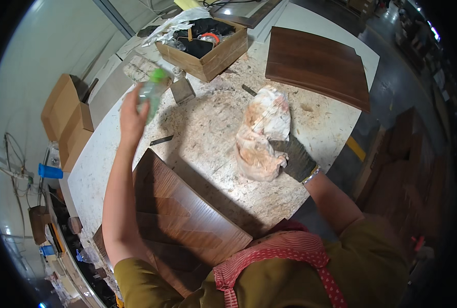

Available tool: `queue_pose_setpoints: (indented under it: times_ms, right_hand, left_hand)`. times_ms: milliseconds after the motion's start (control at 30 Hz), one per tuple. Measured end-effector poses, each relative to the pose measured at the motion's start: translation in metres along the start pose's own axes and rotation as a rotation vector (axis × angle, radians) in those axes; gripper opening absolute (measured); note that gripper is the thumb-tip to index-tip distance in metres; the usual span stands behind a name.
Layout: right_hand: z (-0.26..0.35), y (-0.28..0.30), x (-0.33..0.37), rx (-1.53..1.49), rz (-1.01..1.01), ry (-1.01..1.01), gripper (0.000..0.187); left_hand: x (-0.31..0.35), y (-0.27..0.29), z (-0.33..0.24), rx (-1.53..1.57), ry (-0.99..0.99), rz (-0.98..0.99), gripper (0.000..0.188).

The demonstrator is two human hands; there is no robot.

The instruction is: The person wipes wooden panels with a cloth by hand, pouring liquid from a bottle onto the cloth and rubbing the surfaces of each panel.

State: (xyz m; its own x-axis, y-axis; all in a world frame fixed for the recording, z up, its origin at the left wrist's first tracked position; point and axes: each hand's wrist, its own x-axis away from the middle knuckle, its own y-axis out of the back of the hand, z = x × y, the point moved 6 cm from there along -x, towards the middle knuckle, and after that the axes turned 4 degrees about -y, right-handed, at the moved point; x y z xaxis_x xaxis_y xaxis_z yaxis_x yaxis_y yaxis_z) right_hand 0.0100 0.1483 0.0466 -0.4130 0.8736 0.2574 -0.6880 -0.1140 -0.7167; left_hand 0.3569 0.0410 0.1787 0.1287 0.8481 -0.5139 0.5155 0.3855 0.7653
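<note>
Two hands are in view, well apart. L hand (pixel 132 114), upper left of ctr, is part-closed round a clear bottle (pixel 147 96) w/ green cap (pixel 159 75). R hand (pixel 299 160), dark grey-covered, right of ctr, is against a stained white cloth (pixel 263 131); its fingers are hidden, so can't tell how far open or if it grips.

Edges: R wrist is by the tabletop's (pixel 208 123) right edge; L forearm (pixel 119 205) crosses the left side of a brown wood panel (pixel 192 205), lower left of ctr. A wide gap runs mid-frame btw bottle & cloth; a small block (pixel 182 91) is just right of the bottle.

Surface: white, heavily speckled w/ brown stains. Room: pale wall at far left, dark grey floor (pixel 439 138) at right w/ a yellow stripe (pixel 356 148).

Count: 1 bottle, 1 cloth, 2 dark thin strips (left of ctr (pixel 161 139), upper ctr (pixel 249 90)), 1 filled wooden box (pixel 226 55) at top, 1 open cardboard box (pixel 59 115) upper left.
</note>
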Motion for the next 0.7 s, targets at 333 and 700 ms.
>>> queue_pose_setpoints:
  times_ms: [333,700]
  right_hand:
    - [0.0,-0.006,-0.013,0.551,0.055,0.28,0.076]
    - [-0.005,-0.002,0.005,0.482,0.155,0.106,0.049]
  left_hand:
    - [0.071,-0.067,-0.175,-0.52,-0.743,0.509,0.035]
    - [0.056,-0.052,-0.19,-0.694,-0.65,0.542,0.034]
